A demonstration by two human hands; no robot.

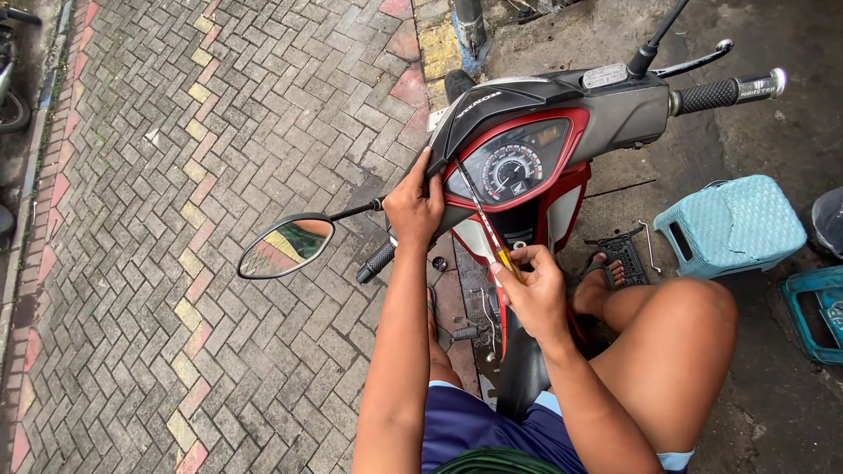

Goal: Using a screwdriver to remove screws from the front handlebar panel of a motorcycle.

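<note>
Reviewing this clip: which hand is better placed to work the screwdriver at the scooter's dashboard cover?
Probably the right hand: it already holds the screwdriver, tip at the dashboard cover. The left hand grips the cover's edge.

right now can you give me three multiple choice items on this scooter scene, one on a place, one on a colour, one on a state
1. Where does the left hand rest?
A. on the black cover above the speedometer
B. on the plastic stool
C. on the mirror glass

2. What colour is the plastic stool?
A. red
B. light blue
C. yellow

3. What is the state of the right hand?
A. open and empty
B. flat on the ground
C. closed on a screwdriver

Answers:
1 A: its fingers grip the edge of the black cover just above the speedometer.
2 B: the woven-look stool beside the scooter is pale blue.
3 C: the fingers wrap the yellow handle, and the thin shaft runs up toward the dash.
</note>
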